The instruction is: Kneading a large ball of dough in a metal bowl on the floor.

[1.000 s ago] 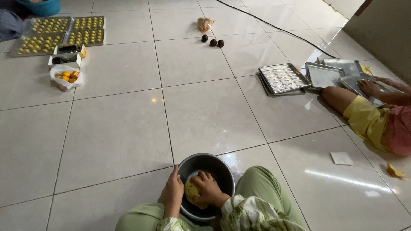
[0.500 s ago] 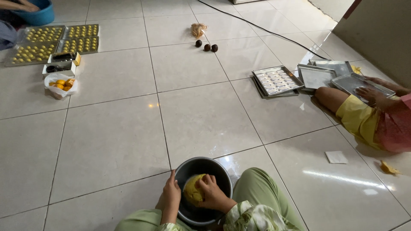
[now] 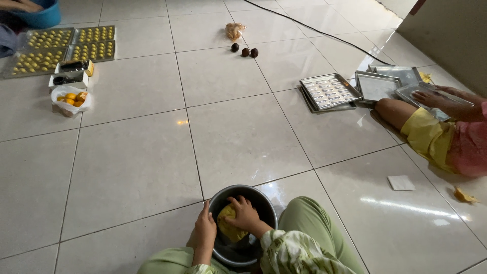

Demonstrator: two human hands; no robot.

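A dark metal bowl (image 3: pixel 264 203) sits on the tiled floor between my knees. Inside it lies a lump of yellow dough (image 3: pixel 228 231). My right hand (image 3: pixel 245 215) presses down on the dough, fingers curled over it. My left hand (image 3: pixel 206 227) grips the bowl's left rim. My green trouser legs and patterned sleeves frame the bowl.
Another person sits at the right, one hand (image 3: pixel 431 96) on a metal tray beside a stack of baking trays (image 3: pixel 329 91). Trays of yellow cookies (image 3: pixel 61 48), small boxes and a bag of yellow pieces (image 3: pixel 71 99) lie at far left. Three dark balls (image 3: pixel 244 50), a cable and a blue tub lie beyond.
My right hand has shifted over the dough inside the bowl, kneading it. The view has tilted slightly; the other person's hand stays on the tray.
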